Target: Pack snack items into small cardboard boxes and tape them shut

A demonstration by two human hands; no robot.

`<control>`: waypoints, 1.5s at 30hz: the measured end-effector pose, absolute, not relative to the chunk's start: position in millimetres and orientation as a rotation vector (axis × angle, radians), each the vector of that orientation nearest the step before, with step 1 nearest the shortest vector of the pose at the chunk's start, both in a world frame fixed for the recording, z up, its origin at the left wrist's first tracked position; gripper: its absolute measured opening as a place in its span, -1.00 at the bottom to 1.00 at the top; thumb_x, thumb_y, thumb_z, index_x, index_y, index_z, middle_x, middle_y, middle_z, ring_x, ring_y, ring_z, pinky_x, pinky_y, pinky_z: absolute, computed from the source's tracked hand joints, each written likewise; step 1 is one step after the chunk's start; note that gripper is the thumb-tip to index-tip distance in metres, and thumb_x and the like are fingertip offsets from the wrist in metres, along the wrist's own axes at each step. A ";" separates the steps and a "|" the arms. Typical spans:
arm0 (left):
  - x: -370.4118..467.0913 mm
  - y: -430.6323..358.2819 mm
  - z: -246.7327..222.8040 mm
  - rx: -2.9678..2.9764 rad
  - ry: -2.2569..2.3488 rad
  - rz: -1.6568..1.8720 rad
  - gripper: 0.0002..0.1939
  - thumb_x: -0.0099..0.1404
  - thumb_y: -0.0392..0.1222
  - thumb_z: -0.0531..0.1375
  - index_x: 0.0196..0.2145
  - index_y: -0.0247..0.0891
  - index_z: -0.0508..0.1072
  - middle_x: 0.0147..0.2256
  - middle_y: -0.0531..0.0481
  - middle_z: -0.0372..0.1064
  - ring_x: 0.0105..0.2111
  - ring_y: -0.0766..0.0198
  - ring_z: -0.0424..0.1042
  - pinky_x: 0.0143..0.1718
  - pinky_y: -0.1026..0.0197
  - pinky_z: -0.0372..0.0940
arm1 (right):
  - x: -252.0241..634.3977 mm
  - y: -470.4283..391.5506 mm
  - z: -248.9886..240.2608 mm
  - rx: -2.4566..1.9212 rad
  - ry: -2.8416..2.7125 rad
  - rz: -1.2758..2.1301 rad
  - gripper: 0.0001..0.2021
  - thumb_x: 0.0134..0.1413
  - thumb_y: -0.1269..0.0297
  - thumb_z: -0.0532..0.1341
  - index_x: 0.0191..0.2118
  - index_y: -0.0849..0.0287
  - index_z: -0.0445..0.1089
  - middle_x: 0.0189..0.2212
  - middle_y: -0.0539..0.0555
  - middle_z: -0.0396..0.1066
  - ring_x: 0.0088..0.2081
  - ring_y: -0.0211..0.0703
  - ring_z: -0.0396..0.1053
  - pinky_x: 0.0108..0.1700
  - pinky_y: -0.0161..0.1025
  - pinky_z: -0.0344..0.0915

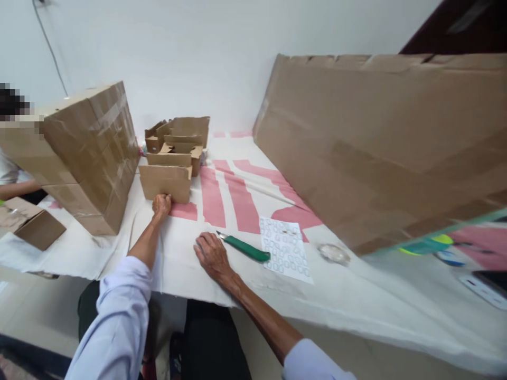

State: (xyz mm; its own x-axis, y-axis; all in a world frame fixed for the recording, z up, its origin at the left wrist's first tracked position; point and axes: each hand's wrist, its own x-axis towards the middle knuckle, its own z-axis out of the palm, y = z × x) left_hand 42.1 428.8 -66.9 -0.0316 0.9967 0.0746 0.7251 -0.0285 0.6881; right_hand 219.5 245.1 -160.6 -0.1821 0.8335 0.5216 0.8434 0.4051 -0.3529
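My left hand [161, 205] has its fingers curled at the lower front edge of a small open cardboard box [165, 183]; its fingertips are partly hidden. My right hand [212, 254] rests on the white cloth with its fingers lying down and nothing in them. Just to its right lies a green-handled utility knife [246, 248], its blade pointing toward that hand. Behind the small box stand more open cardboard boxes [186, 126] in a row. A printed paper sheet [287, 250] is by the knife's handle end.
Tall cardboard panels flank the table, one on the left [91, 158] and one on the right [380, 148]. A clear tape roll [334, 254] lies near the sheet. At far right is a phone [491, 285]. Another person's arm [19, 189] shows at left beside a cardboard box [39, 227].
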 end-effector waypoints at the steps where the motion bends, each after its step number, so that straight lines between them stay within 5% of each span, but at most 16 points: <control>1: 48.2 428.3 -64.9 1.783 1.810 0.753 -0.65 0.51 0.05 0.26 0.05 -0.26 0.54 0.04 -0.16 0.54 -0.03 0.10 0.55 0.02 -0.04 0.49 | 220.2 243.7 -161.9 -1.412 -2.006 -0.023 -0.87 0.39 0.34 0.15 -0.19 0.08 0.45 -0.13 0.19 0.48 -0.08 0.10 0.35 -0.02 -0.03 0.27; 4: 59.9 416.4 -62.0 1.739 1.816 0.652 -0.65 0.51 0.00 0.29 0.11 -0.25 0.52 0.08 -0.17 0.51 0.00 0.09 0.56 0.05 -0.07 0.53 | 224.1 239.1 -168.8 -1.357 -2.003 -0.047 -0.84 0.40 0.33 0.12 -0.21 0.08 0.44 -0.16 0.21 0.49 -0.09 0.11 0.37 -0.02 -0.02 0.28; 10: 39.9 354.7 -66.0 1.783 1.744 0.699 -0.90 0.36 -0.14 0.42 -0.34 -0.14 0.68 -0.26 -0.10 0.64 -0.17 0.10 0.64 -0.06 0.12 0.50 | 232.0 237.4 -183.8 -1.277 -2.017 -0.156 -0.80 0.40 0.24 0.10 -0.20 0.10 0.47 -0.16 0.25 0.51 -0.12 0.13 0.38 -0.02 0.02 0.31; 15: -20.6 272.3 -71.3 1.929 1.642 0.874 -0.81 0.37 -0.16 0.37 -0.08 -0.19 0.70 -0.07 -0.12 0.68 -0.21 0.14 0.65 0.00 0.11 0.51 | 233.9 235.1 -186.0 -1.218 -2.029 -0.175 -0.82 0.36 0.24 0.12 -0.21 0.08 0.47 -0.19 0.25 0.51 -0.15 0.15 0.39 -0.05 0.03 0.33; 22: -103.3 174.2 -89.2 1.869 1.868 0.945 -0.79 0.34 -0.23 0.31 -0.08 -0.23 0.67 -0.13 -0.14 0.66 -0.22 0.14 0.63 -0.07 0.09 0.53 | 233.8 236.9 -190.6 -1.185 -2.020 -0.221 -0.83 0.36 0.25 0.12 -0.24 0.07 0.44 -0.23 0.22 0.49 -0.19 0.13 0.37 -0.08 0.02 0.30; 27: -102.4 134.0 -112.4 1.913 1.915 0.931 -0.77 0.29 -0.31 0.33 -0.09 -0.22 0.66 -0.01 -0.21 0.61 0.04 -0.03 0.57 0.17 -0.10 0.45 | 230.4 230.7 -182.2 -1.286 -2.040 -0.182 -0.82 0.35 0.30 0.11 -0.24 0.10 0.45 -0.22 0.22 0.49 -0.15 0.10 0.36 -0.01 0.00 0.29; 33: -84.1 117.5 -126.1 2.000 1.937 0.893 -0.81 0.39 -0.28 0.28 -0.07 -0.19 0.64 0.18 -0.25 0.52 0.27 -0.12 0.41 0.28 -0.23 0.33 | 231.9 232.0 -179.2 -1.384 -2.060 -0.088 -0.81 0.34 0.33 0.10 -0.21 0.13 0.47 -0.15 0.25 0.51 -0.09 0.11 0.36 0.04 -0.02 0.31; 41: -102.2 134.7 -117.7 2.117 1.845 0.962 -0.82 0.39 -0.19 0.22 -0.14 -0.15 0.64 0.09 -0.27 0.57 0.15 -0.16 0.48 0.24 -0.27 0.33 | 216.2 222.7 -159.1 -1.527 -1.973 0.177 -0.78 0.32 0.40 0.10 -0.13 0.13 0.51 0.02 0.27 0.51 0.07 0.09 0.39 0.17 -0.02 0.36; 45: -111.5 160.7 -121.3 2.220 1.850 1.105 -0.75 0.43 0.00 0.20 -0.16 -0.12 0.63 0.05 -0.23 0.60 0.10 -0.17 0.51 0.17 -0.22 0.35 | 225.8 215.6 -151.0 -1.525 -1.976 0.190 -0.72 0.35 0.38 0.13 0.05 0.14 0.53 0.16 0.26 0.48 0.20 0.08 0.37 0.27 0.03 0.36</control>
State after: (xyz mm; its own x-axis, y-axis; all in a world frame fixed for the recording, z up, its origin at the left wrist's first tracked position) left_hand -111.5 160.7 -121.3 0.0301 0.8747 0.4837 0.8406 -0.2840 0.4613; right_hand 225.8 215.6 -151.0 -0.1340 0.9122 0.3872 0.8218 0.3206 -0.4709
